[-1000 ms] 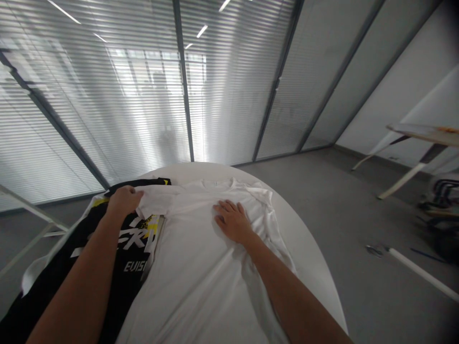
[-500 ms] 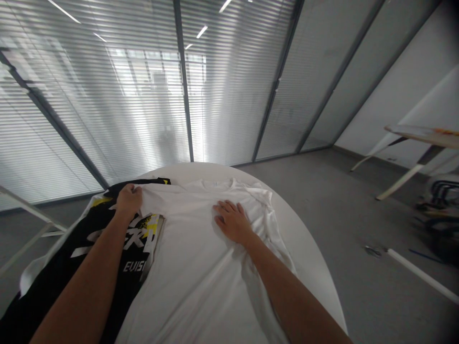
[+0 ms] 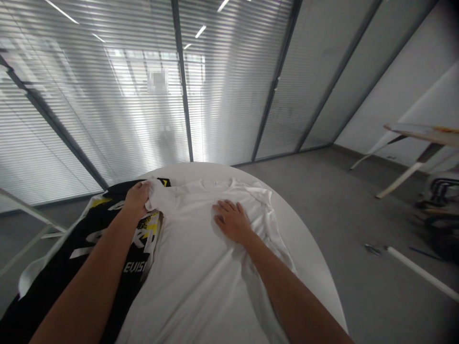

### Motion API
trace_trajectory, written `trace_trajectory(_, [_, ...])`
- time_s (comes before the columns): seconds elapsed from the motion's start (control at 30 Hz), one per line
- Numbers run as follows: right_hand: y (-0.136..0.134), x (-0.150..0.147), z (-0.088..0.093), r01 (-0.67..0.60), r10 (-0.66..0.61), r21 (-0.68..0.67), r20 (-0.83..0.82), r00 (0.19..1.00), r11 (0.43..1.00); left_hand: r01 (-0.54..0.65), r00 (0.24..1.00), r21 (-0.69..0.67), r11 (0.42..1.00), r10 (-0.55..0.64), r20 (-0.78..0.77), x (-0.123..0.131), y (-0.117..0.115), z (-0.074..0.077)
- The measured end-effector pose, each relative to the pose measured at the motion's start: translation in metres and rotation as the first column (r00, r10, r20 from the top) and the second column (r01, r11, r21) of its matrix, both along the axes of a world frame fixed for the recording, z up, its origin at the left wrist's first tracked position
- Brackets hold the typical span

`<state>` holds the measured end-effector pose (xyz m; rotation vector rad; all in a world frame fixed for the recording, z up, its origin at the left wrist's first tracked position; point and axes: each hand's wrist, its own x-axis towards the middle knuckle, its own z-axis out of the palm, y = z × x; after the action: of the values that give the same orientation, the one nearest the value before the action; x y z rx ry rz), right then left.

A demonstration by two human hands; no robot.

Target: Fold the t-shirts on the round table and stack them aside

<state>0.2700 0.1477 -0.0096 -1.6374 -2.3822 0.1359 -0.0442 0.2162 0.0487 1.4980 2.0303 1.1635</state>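
A white T-shirt point(image 3: 193, 258) lies spread over a round white table, its neckline at the far side. My left hand point(image 3: 137, 199) is closed on the end of its left-hand sleeve, which is raised and bent inward. Flat on the chest of the shirt rests my right hand point(image 3: 232, 220), fingers stretched out. Under my left forearm is a black garment point(image 3: 118, 291) with white lettering and yellow patches, partly covered by the T-shirt and my arm.
The table rim point(image 3: 319, 267) curves along the right. Behind the table stands a glass wall with blinds point(image 3: 229, 105). On the right are another table point(image 3: 423, 136), a white pole point(image 3: 423, 272) on the grey floor, and dark items point(image 3: 442, 229) at the edge.
My left hand has moved right and slightly inward with the sleeve, which was stretched out and is now bunched and lifted. My right hand stays in place.
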Motion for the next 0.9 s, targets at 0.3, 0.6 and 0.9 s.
trace_trajectory(0.3, [-0.001,-0.001,0.003,-0.004,0.004,-0.017,0.015,1.000,1.000,0.622,0.750,0.099,0.777,-0.627,0.209,0.051,-0.021,-0.007])
trace_trajectory(0.6, [0.000,0.000,0.001,-0.015,0.015,-0.002,-0.005,1.000,1.000,0.592,0.576,-0.211,0.778,-0.592,-0.564,0.044,-0.012,-0.064])
trace_trajectory(0.9, [0.000,0.000,-0.001,-0.016,0.016,-0.006,-0.007,1.000,1.000,0.452,0.493,-0.262,0.853,-0.484,-0.723,0.030,-0.009,-0.071])
